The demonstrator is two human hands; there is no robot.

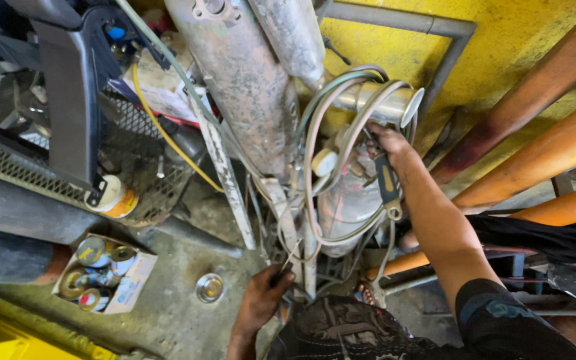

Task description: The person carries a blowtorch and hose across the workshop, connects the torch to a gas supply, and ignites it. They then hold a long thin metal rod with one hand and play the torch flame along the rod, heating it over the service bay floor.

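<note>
While the right hand (387,141) reaches up into the centre of the frame, its fingers are closed round a yellow-and-black handled tool (388,183), working at a fitting behind the looped hoses (331,143) on the grey cylinder (348,203). Lower centre, the left hand (263,300) is curled shut on a thin rod-like tool (287,263), tip up toward the hose tangle. Hoses are coiled and hanging, nothing visibly detached, so I judge the job is mid-way: fitting being worked, not finished. At lower left, a cardboard box of cans (105,273) sits on the concrete floor (188,320), beside a round metal lid (209,288).
</note>
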